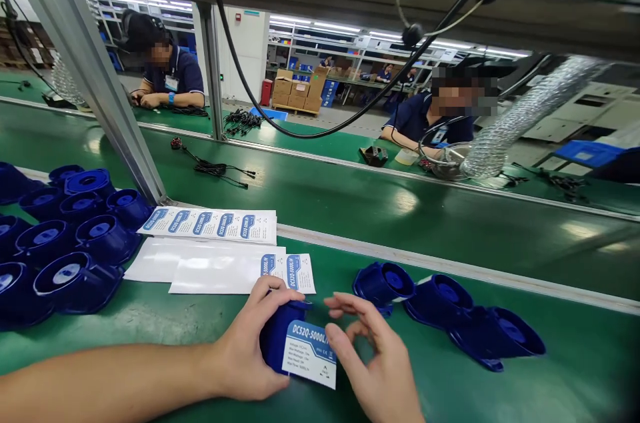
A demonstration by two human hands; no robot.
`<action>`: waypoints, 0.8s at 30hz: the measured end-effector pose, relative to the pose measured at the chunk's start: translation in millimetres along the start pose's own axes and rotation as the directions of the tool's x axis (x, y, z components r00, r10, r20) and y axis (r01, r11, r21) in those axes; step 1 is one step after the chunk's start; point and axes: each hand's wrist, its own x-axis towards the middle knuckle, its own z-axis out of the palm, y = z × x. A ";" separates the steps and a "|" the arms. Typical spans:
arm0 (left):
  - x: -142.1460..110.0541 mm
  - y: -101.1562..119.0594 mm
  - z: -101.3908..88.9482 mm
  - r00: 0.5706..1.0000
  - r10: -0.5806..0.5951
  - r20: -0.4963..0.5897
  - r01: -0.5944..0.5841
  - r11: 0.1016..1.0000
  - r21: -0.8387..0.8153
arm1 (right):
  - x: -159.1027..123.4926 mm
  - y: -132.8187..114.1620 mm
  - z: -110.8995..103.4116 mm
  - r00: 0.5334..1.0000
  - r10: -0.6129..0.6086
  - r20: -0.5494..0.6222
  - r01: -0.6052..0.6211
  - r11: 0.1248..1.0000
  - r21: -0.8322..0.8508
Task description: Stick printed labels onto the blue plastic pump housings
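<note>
Your right hand [380, 351] is close to the camera, its fingers parted and loosely bent, with the thumb at the right edge of a printed label [307, 357]; whether it actually touches that edge is hard to tell from this angle. Your left hand [253, 343] is wrapped around a blue housing [274, 337], thumb below and fingers above, holding it tilted over the green worktop [175, 317]. The label lies against the housing's side, and its right part seems to stand free beyond the curve.

The step in hand looks like setting that label onto the housing. The next move calls for a steady left grip and a straight label edge, then even pressure along the curve, so you trap no crease or bubble.

Just beyond your left hand lie label sheets [215, 271], partly bare. More blue housings crowd the left [75, 286], and a short row of housings [437, 303] sits to the right.
</note>
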 end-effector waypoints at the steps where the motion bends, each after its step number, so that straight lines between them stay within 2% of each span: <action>1: -0.9 -0.6 0.6 1.000 0.019 0.010 -0.020 1.000 0.021 | -1.4 -0.1 4.5 0.997 0.053 0.063 -0.057 0.996 0.068; 4: -3.6 -1.8 2.1 0.991 0.121 0.057 -0.126 0.986 0.107 | -4.7 -1.0 16.9 0.970 0.098 0.225 -0.146 0.967 0.209; 6: -5.0 -1.5 2.5 0.978 0.191 0.080 -0.202 0.966 0.163 | -6.4 -3.3 21.3 0.951 0.106 0.290 -0.184 0.950 0.254; 11: -6.9 1.0 0.9 0.956 0.271 0.110 -0.290 0.929 0.229 | -12.1 -17.9 21.1 0.941 0.151 0.302 -0.218 0.955 0.199; 15: -7.2 1.7 -0.6 0.967 0.235 0.095 -0.248 0.955 0.162 | -15.8 -26.9 20.9 0.930 0.238 0.280 -0.274 0.957 0.095; 20: -4.7 1.4 1.9 0.990 0.138 0.044 -0.141 0.987 0.078 | -13.5 -21.6 22.4 0.901 0.265 0.343 -0.296 0.954 0.040; 24: -9.3 -1.1 7.7 0.983 0.179 0.038 -0.183 0.969 0.166 | -13.3 -21.7 21.2 0.916 0.270 0.298 -0.307 0.948 0.085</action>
